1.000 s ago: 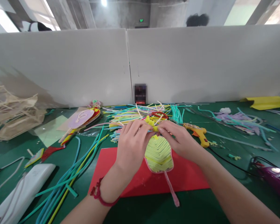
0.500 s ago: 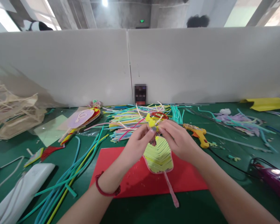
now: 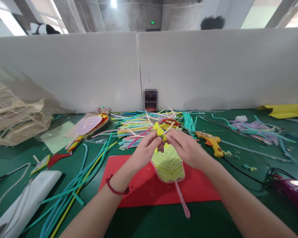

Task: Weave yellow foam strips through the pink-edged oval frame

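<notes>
Where the red sheet (image 3: pixel 144 188) lies flat on the green tabletop (image 3: pixel 238 215), the woven leaf (image 3: pixel 169 163) rests on the far middle part of the sheet. Its pink stem (image 3: pixel 183 201) runs over the sheet's near edge onto the tabletop.

Beyond the red sheet lies a loose pile of coloured strips (image 3: pixel 139 127). Beyond its far right corner lies a yellow glue gun (image 3: pixel 212 142), with a black cable (image 3: pixel 245 173) running off to the right of the sheet. Left of the sheet, long teal and yellow strips (image 3: pixel 72 191) trail along the tabletop, and a white device (image 3: pixel 27 201) lies farther left. A purple tool (image 3: pixel 291 188) lies well to the right.

Both forearms come in past the near edge of the red sheet and converge above its far edge. The left hand (image 3: pixel 145 150) has a red bracelet (image 3: pixel 116 190) on its wrist. Its grip is closed, thumb against forefinger, on a yellow tuft (image 3: pixel 160 131) at the tip of the leaf. The right hand (image 3: pixel 186 150), back upward, has its grip pinched on the same tuft from the other side. The fingertips of both hands hide the joint between tuft and leaf.
</notes>
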Demonstrator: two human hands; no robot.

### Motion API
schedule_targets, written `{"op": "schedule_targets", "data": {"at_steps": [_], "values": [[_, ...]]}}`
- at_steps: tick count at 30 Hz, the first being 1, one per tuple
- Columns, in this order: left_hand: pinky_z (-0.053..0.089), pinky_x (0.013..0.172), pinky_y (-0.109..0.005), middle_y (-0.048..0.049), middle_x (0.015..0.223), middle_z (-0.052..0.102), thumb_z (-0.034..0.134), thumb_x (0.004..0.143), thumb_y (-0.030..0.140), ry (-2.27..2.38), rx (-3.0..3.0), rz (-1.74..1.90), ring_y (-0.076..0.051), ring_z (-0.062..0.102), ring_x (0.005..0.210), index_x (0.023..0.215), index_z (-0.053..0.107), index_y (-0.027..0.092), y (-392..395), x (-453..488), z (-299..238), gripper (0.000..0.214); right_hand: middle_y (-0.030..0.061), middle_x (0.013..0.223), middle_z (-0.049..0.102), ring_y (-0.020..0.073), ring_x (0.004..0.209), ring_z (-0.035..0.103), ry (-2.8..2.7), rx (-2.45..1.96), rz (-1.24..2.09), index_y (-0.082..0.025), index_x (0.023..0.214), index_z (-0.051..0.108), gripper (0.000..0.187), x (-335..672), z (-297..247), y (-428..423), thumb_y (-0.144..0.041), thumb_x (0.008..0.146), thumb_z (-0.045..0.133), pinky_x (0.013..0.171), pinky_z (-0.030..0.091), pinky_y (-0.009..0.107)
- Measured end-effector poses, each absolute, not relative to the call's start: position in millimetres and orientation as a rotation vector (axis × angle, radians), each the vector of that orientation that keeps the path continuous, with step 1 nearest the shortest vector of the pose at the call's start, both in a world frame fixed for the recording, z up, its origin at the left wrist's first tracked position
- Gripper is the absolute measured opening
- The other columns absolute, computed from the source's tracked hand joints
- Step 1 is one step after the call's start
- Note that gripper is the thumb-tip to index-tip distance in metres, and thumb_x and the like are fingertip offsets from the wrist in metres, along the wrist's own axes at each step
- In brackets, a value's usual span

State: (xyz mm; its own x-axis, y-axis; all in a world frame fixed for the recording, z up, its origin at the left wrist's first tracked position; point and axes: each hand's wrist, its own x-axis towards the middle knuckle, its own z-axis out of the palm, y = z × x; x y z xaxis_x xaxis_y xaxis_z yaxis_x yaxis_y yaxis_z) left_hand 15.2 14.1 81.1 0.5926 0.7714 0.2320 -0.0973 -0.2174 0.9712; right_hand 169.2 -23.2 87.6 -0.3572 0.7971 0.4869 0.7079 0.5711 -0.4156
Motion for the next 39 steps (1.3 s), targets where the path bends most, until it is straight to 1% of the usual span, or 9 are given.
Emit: {"op": "schedule_targets", "data": {"at_steps": [4,10,15,18,20,23,27,32,39], "values": [[0.038,0.058,-0.024,0.0029,0.062,0.041,0.035,0.082,0.019,0.638,1.683,0.908,-0.01,0.041,0.058,0.067,0.041,0.018,19.2,17.8,65.4,0.016,0.0014,0.07,0.05,0.0146,0.066,0.046,-2.084,-1.259,0.31,-0.02,0.074,0.042,0.023,169.9,74.3,-17.0,-0.022,0.092,0.03,0.062,0.035,0.028],[0.035,0.062,-0.025,0.0019,0.066,0.042,0.036,0.085,0.023,0.774,1.811,0.852,-0.012,0.041,0.063,0.067,0.041,0.018,17.8,19.1,32.3,0.019,-0.0024,0.057,0.042,0.0129,0.055,0.041,-1.729,-1.304,0.653,-0.021,0.062,0.036,0.028,164.9,33.9,-19.4,-0.029,0.089,0.034,0.054,0.031,0.026],[0.035,0.063,-0.025,0.0026,0.063,0.04,0.036,0.084,0.023,0.753,1.727,0.869,-0.012,0.04,0.062,0.066,0.038,0.018,21.5,24.4,10.2,0.019,-0.0051,0.053,0.037,0.0105,0.047,0.034,-1.456,-1.225,0.982,-0.022,0.064,0.038,0.028,158.8,3.4,-15.4,-0.038,0.086,0.037,0.045,0.028,0.024],[0.033,0.06,-0.024,0.0032,0.062,0.038,0.036,0.083,0.02,0.847,1.701,0.849,-0.012,0.037,0.06,0.067,0.038,0.018,21.5,26.7,5.2,0.017,-0.0056,0.05,0.037,0.0092,0.044,0.033,-1.339,-1.213,1.059,-0.021,0.064,0.039,0.029,157.6,-5.9,-12.1,-0.041,0.085,0.04,0.041,0.023,0.022],[0.034,0.062,-0.024,0.0027,0.065,0.039,0.036,0.085,0.022,0.865,1.725,0.834,-0.012,0.038,0.062,0.068,0.039,0.018,19.3,26.7,4.9,0.017,-0.0051,0.05,0.039,0.0089,0.045,0.034,-1.293,-1.209,1.136,-0.02,0.065,0.041,0.029,157.7,-7.6,-12.7,-0.041,0.085,0.042,0.039,0.021,0.022],[0.034,0.063,-0.024,0.0021,0.068,0.041,0.033,0.088,0.025,0.858,1.752,0.819,-0.012,0.039,0.065,0.071,0.039,0.018,15.2,25.3,6.1,0.019,-0.0044,0.051,0.04,0.0086,0.045,0.035,-1.26,-1.21,1.177,-0.02,0.064,0.043,0.032,158.2,-6.2,-15.4,-0.043,0.086,0.041,0.039,0.02,0.022],[0.034,0.062,-0.023,0.0022,0.067,0.042,0.033,0.088,0.024,0.879,1.786,0.79,-0.012,0.039,0.063,0.071,0.04,0.018,12.3,24.2,6.7,0.019,-0.0051,0.054,0.039,0.0083,0.048,0.036,-1.257,-1.147,1.231,-0.02,0.063,0.039,0.034,158.3,-4.8,-16.2,-0.046,0.085,0.044,0.043,0.027,0.022],[0.033,0.06,-0.023,0.0021,0.067,0.044,0.034,0.088,0.027,0.858,1.747,0.758,-0.012,0.039,0.062,0.069,0.04,0.019,12.3,24.9,5.9,0.021,-0.0065,0.055,0.034,0.0073,0.047,0.033,-1.213,-1.083,1.36,-0.02,0.062,0.035,0.035,159.1,-5.4,-16.3,-0.046,0.084,0.045,0.044,0.026,0.021],[0.032,0.059,-0.024,0.0028,0.065,0.041,0.034,0.086,0.024,0.896,1.669,0.73,-0.012,0.037,0.061,0.068,0.037,0.019,12.8,26.7,6.3,0.018,-0.0043,0.059,0.037,0.0101,0.053,0.034,-1.381,-1.237,1.136,-0.021,0.065,0.036,0.031,159.5,-8.7,-19.5,-0.039,0.09,0.035,0.047,0.029,0.023]]}}
